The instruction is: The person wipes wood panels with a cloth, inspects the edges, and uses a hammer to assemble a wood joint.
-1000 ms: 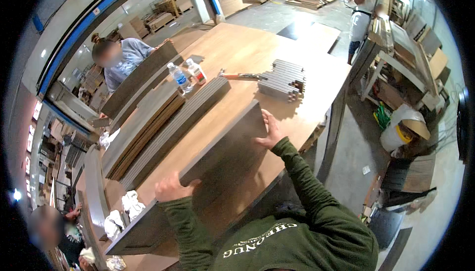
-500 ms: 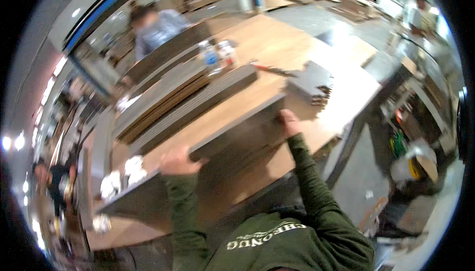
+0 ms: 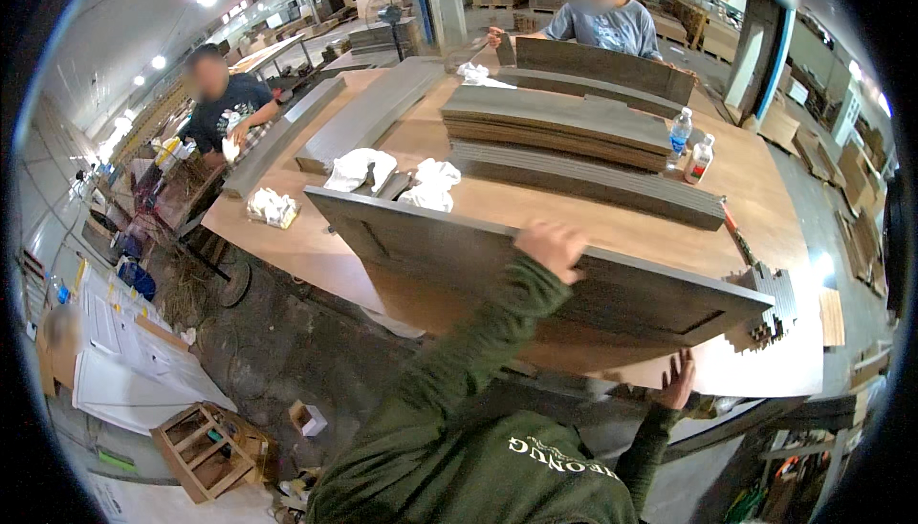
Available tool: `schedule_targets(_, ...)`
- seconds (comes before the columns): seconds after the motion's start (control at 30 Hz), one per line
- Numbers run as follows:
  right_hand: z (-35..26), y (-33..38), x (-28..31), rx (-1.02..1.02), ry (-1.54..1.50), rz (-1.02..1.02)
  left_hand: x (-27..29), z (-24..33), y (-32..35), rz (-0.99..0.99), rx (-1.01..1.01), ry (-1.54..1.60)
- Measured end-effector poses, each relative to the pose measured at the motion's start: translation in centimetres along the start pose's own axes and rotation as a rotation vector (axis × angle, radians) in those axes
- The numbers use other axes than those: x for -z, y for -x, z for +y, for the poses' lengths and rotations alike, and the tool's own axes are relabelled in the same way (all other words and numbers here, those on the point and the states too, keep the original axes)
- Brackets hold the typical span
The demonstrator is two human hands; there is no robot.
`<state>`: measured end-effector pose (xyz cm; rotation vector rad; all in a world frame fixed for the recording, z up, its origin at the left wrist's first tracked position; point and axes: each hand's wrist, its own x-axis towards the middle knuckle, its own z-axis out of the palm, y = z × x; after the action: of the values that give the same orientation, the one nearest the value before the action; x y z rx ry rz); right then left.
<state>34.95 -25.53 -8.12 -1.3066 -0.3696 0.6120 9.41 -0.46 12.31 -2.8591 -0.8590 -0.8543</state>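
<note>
A long dark brown cabinet door panel [image 3: 430,254] with a recessed frame pattern stands tilted on its long edge at the near side of the table. My left hand [image 3: 553,249] is closed over its upper edge, around the middle. By the lower edge, toward the right end, is my right hand [image 3: 677,382], its fingers apart and pointing up; whether they touch the panel I cannot tell. A stack of short grey strips [image 3: 770,299] lies just beyond the panel's right end.
Stacked dark boards [image 3: 555,127] and long strips [image 3: 583,175] lie across the wooden table [image 3: 765,208]. Two bottles [image 3: 690,146], a red-handled tool [image 3: 734,228] and white cloths [image 3: 432,185] are on it. One co-worker [image 3: 607,22] handles a panel opposite; another [image 3: 225,103] is at left.
The view has swung left. My right hand has left the panel's upper edge and dropped to its lower edge. My left hand still grips the top, and the panel's framed face now shows.
</note>
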Motion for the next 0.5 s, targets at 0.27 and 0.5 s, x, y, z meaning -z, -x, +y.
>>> schedule_targets(0.27,5.9,12.1,-10.8,-0.107,-0.387,-0.505,4.8,-1.1,12.0,-0.24,-0.127,-0.071)
schedule_targets(0.5,3.5,19.7,-16.2,-0.601,-0.715,0.013,-1.4,0.3,23.8,-0.425,-0.071,0.246)
